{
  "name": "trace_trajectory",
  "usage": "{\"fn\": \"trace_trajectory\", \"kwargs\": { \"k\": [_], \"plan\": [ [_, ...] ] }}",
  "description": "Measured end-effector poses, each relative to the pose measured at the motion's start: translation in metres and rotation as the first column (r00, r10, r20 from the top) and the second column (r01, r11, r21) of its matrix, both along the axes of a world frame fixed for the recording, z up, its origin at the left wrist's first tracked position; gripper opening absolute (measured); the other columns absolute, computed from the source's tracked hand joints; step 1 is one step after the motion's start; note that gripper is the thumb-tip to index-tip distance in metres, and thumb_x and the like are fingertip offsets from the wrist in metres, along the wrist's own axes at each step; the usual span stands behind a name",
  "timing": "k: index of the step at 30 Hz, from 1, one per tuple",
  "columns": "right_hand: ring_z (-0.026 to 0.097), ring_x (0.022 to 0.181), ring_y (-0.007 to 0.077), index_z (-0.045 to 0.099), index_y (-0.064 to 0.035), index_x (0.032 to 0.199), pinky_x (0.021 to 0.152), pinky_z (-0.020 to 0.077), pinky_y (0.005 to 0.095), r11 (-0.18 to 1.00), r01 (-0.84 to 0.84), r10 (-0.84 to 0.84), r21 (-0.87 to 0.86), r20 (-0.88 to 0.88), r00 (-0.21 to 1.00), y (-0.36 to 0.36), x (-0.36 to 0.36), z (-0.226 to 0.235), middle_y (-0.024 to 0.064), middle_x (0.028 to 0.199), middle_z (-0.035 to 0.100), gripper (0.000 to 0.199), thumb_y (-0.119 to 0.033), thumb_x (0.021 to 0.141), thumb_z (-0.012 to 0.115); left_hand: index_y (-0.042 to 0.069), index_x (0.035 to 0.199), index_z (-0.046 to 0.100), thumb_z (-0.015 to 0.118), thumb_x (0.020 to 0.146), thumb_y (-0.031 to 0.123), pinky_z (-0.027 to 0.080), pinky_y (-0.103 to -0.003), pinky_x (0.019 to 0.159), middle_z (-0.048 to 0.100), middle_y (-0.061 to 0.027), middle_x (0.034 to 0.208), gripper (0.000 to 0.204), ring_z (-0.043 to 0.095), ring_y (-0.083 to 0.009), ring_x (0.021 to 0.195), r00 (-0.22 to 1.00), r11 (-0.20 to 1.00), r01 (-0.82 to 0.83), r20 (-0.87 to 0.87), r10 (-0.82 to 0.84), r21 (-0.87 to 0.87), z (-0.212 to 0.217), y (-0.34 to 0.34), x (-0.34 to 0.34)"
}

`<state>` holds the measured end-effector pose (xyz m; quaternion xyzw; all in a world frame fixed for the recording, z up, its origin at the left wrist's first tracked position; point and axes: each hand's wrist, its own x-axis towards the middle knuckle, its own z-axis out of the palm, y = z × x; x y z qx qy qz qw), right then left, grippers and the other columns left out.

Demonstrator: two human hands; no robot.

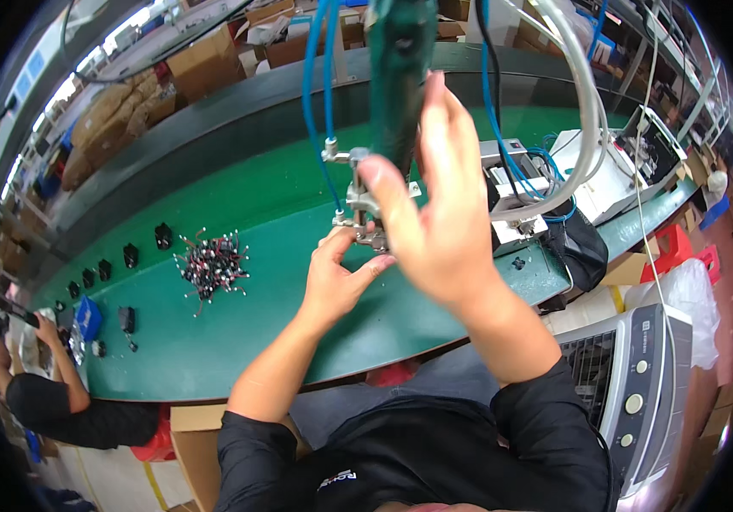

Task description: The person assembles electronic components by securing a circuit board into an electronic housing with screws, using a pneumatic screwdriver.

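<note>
Right hand: standing nearest the view beside the green column (pixel 396 77), the right hand (pixel 447 200) is showing its fingers straight and its thumb spread, closed on nothing visible; whether the palm is touching the column, I cannot tell.
Left hand: lower and to the left, the left hand (pixel 335 273) is bending its fingers at the foot of the metal fixture (pixel 359 203); whether they are gripping a small part, I cannot tell.
Metal fixture: standing below the green column, it is lying just ahead of the left fingers and left of the right palm, its long axis running roughly upright; the left hand is sitting nearer its foot.
Blue hoses: the blue hoses (pixel 329 94) are running down to the fixture's left side.
Wired parts: well left of both hands, a heap of wired parts (pixel 213 266) is lying on the green worktop (pixel 187 358).
Black blocks: beyond the heap, black blocks (pixel 163 235) are standing in a row.
Co-worker: at the far left, a co-worker (pixel 50 401) in black is sitting by the worktop.
</note>
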<state>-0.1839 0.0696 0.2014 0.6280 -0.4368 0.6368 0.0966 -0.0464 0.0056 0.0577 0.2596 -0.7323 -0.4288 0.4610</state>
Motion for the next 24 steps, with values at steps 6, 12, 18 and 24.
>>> {"fn": "trace_trajectory", "kwargs": {
  "k": [6, 12, 18, 24],
  "plan": [
    [0.070, 0.073, 0.0283, 0.069, 0.0010, 0.099, 0.063, 0.0561, 0.0356, 0.962, -0.187, 0.166, -0.200, -0.119, 0.979, 0.071, -0.006, -0.092, 0.0118, 0.091, 0.071, 0.021, 0.005, 0.079, 0.064, 0.005, 0.125, 0.064, 0.087, 0.075, 0.016, 0.047, -0.038, 0.093, 0.075, -0.0072, 0.101, 0.056, 0.062, -0.0275, 0.103, 0.926, 0.921, -0.257, 0.197, 0.321, -0.291, 0.032, 0.022, -0.004],
    [0.066, 0.078, 0.0099, 0.069, 0.0007, 0.111, 0.068, 0.0541, 0.0272, 0.677, -0.640, 0.116, 0.364, 0.806, 0.581, 0.032, -0.012, -0.153, 0.0078, 0.095, 0.070, 0.018, -0.011, 0.097, 0.067, -0.007, 0.147, 0.039, 0.073, 0.088, -0.003, 0.052, -0.028, 0.091, 0.074, -0.0122, 0.102, 0.068, 0.068, -0.0140, 0.097, 0.971, 0.983, -0.179, 0.154, 0.182, -0.032, 0.046, 0.019, 0.003],
    [0.070, 0.081, 0.0169, 0.073, 0.0009, 0.106, 0.065, 0.0535, 0.0284, 0.861, -0.360, 0.159, 0.358, 0.483, 0.861, 0.018, -0.012, -0.140, 0.0092, 0.096, 0.071, 0.016, -0.009, 0.095, 0.068, -0.005, 0.153, 0.028, 0.065, 0.093, -0.007, 0.055, -0.031, 0.092, 0.072, -0.0164, 0.111, 0.070, 0.070, -0.0194, 0.104, 0.976, 0.992, -0.127, 0.182, 0.123, 0.009, 0.056, 0.026, -0.002],
    [0.066, 0.072, 0.0304, 0.070, 0.0006, 0.099, 0.064, 0.0540, 0.0372, 0.949, -0.280, 0.201, 0.146, 0.403, 0.893, 0.014, -0.011, -0.140, 0.0139, 0.088, 0.068, 0.011, -0.007, 0.091, 0.070, -0.003, 0.150, 0.034, 0.064, 0.095, -0.008, 0.055, -0.030, 0.091, 0.072, -0.0174, 0.111, 0.063, 0.069, -0.0182, 0.101, 0.989, 0.997, -0.072, 0.130, 0.069, 0.022, 0.072, 0.038, -0.006]
  ]
}}
